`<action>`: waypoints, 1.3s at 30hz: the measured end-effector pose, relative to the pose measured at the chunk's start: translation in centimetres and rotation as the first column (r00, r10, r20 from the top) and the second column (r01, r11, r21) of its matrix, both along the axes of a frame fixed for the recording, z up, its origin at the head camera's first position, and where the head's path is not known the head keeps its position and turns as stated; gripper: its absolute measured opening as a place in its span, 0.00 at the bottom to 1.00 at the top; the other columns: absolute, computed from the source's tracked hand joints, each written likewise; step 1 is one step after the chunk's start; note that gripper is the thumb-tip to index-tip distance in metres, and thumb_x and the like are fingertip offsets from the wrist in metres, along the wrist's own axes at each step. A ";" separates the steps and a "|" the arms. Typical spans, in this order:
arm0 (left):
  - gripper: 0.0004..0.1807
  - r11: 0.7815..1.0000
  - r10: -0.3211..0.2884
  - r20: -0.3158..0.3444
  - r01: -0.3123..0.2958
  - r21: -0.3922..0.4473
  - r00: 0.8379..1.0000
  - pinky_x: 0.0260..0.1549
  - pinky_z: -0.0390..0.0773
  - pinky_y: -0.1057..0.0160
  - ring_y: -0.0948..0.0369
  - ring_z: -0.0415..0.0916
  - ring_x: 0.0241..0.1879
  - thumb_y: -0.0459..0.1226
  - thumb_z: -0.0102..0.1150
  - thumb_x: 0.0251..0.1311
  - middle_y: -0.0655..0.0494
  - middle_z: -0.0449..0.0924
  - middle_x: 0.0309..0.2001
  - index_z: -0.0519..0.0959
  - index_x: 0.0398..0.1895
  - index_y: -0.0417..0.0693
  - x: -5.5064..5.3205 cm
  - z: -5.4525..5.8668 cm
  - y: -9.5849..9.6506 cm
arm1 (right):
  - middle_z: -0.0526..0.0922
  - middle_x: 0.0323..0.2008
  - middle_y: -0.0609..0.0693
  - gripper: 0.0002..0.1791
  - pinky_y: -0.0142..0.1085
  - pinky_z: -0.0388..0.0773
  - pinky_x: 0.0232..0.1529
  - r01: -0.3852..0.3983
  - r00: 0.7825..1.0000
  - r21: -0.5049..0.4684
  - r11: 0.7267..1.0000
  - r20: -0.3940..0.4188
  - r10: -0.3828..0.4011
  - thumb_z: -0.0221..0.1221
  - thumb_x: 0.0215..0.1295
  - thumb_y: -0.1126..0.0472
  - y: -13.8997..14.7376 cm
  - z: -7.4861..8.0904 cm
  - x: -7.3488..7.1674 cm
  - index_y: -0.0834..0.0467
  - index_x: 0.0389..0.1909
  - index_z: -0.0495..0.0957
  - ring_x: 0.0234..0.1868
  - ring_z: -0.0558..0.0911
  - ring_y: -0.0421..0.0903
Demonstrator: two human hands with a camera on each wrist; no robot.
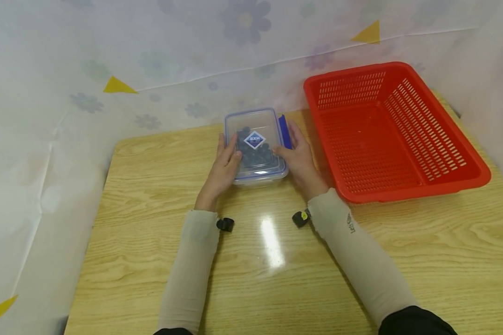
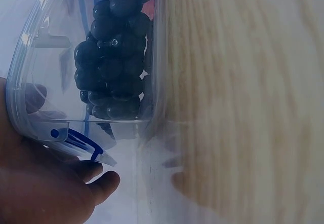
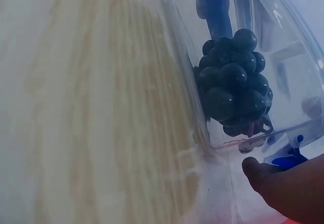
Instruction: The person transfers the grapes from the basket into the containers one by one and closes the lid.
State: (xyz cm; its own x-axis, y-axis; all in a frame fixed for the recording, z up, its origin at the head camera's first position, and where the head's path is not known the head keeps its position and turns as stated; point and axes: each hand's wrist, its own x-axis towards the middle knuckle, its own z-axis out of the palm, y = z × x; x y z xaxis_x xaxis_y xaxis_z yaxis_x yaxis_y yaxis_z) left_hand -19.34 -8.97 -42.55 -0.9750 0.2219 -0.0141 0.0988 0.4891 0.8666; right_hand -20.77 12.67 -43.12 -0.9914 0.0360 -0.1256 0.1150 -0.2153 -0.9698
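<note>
A clear plastic food container (image 1: 255, 170) with a blue-edged lid and a diamond-shaped label stands near the back of the table. Inside it lies a bunch of dark grapes (image 2: 111, 57). My left hand (image 1: 221, 172) holds the container's left side, thumb over the lid's edge. My right hand (image 1: 300, 156) grips the opposite side, its thumb on the lid and its fingers behind a blue side latch (image 1: 285, 132), which sticks outward. In the left wrist view, another latch (image 2: 83, 142) is tilted out beside my left fingers.
A large red plastic basket (image 1: 402, 193) with slotted walls stands to the right, close to my right forearm. The wooden table (image 1: 142, 242) meets a flower-patterned sheet (image 1: 172, 60) at the back. Small dark cameras (image 1: 225, 224) sit at both wrists.
</note>
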 end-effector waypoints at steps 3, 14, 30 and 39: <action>0.31 1.000 0.001 -0.001 -0.001 0.002 1.000 0.74 0.37 0.50 0.56 0.24 0.78 0.45 0.39 0.81 0.53 0.21 0.81 0.49 0.82 0.55 0.1 0.0 0.0 | 0.52 0.79 0.42 0.50 0.34 0.53 0.73 -0.002 1.000 0.012 1.000 -0.004 0.002 0.57 0.63 0.79 -0.3 0.3 0.0 0.49 0.82 0.48 0.77 0.52 0.40; 0.31 1.000 -0.009 -0.003 0.009 -0.004 1.000 0.74 0.36 0.50 0.56 0.23 0.78 0.47 0.37 0.81 0.52 0.21 0.81 0.48 0.82 0.53 0.0 0.0 0.0 | 0.43 0.81 0.42 0.48 0.33 0.43 0.74 -0.073 0.997 0.092 0.993 0.000 0.073 0.50 0.65 0.75 -0.7 0.3 -0.6 0.51 0.82 0.41 0.78 0.45 0.39; 0.41 0.998 -0.037 -0.023 0.036 -0.053 0.999 0.73 0.30 0.58 0.55 0.19 0.78 0.49 0.37 0.80 0.50 0.17 0.80 0.29 0.81 0.43 -0.2 0.1 0.2 | 0.40 0.81 0.45 0.45 0.39 0.38 0.76 -0.154 0.987 0.154 0.976 0.068 0.145 0.53 0.75 0.62 -0.5 0.5 -1.4 0.45 0.83 0.38 0.79 0.42 0.43; 0.41 0.997 -0.030 -0.012 0.028 -0.078 0.999 0.74 0.33 0.56 0.57 0.19 0.77 0.49 0.38 0.80 0.50 0.17 0.80 0.28 0.81 0.44 0.2 0.2 0.0 | 0.36 0.82 0.45 0.40 0.37 0.33 0.75 -0.202 0.978 0.232 0.952 0.091 0.186 0.46 0.80 0.60 -0.8 1.0 -1.4 0.49 0.82 0.34 0.79 0.37 0.41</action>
